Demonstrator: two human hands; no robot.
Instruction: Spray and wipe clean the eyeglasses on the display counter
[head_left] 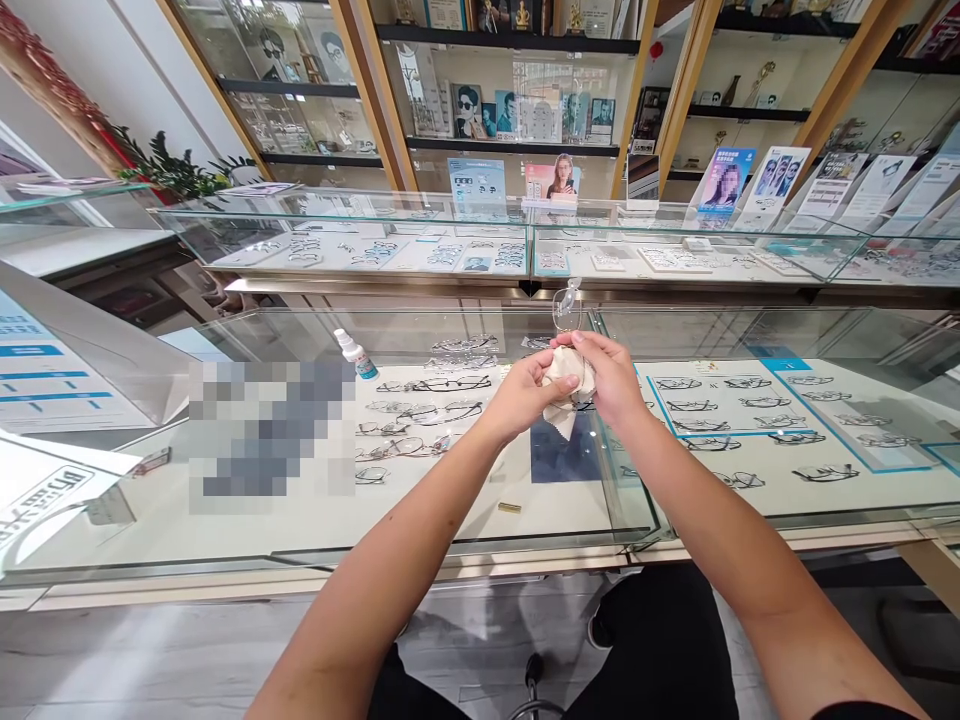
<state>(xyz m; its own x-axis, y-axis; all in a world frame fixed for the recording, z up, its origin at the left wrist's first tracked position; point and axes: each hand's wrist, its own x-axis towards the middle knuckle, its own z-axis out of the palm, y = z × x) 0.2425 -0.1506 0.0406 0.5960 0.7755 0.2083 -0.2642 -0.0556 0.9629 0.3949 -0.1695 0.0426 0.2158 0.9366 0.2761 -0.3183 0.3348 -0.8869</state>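
Note:
Above the glass counter, my left hand (525,390) and my right hand (609,375) meet around a cream lens cloth (559,418). My fingers are closed on it from both sides, and one scalloped corner hangs below them. A pair of glasses (568,310) with a thin frame sticks up beyond my fingertips, one clear lens showing. Its other part is hidden by the cloth and my hands. To the left of my hands, a white spray bottle (355,355) with a blue label band stands on the counter.
Rows of eyeglass frames (409,410) lie inside the glass display counter (450,545), with more (694,405) on the right. A small gold-coloured piece (509,507) is near the front. Printed stands (60,365) occupy the left. Behind runs a second glass case (420,280).

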